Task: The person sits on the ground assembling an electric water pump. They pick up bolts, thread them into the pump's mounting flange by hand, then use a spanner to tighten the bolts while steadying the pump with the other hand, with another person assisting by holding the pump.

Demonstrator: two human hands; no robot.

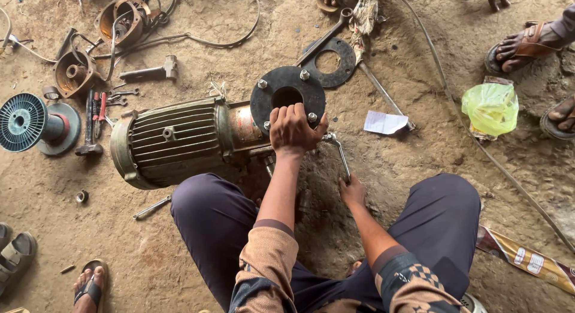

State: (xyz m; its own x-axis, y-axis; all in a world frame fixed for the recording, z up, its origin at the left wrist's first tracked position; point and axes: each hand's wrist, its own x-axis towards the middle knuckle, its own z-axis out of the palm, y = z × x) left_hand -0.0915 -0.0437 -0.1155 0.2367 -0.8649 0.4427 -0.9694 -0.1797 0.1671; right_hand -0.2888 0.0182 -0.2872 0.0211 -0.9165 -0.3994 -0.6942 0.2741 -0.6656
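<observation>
The motor [173, 139] lies mid-frame, its black flange [287, 97] facing up. The left hand [291, 128] clamps the flange's lower rim; the right hand [352, 190] grips a wrench [340, 154] on a bolt [312, 117]. A poorly seated wrench could slip, skinning knuckles.

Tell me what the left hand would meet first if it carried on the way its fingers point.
The left hand already rests on the black round flange; going on up the picture, its fingers would probably reach the flange's centre hole, though depth is unclear.

Crumpled yellow-green plastic bag [490, 108] right, white paper slip [384, 122] centre, striped wrapper [527, 259] lower right
</observation>
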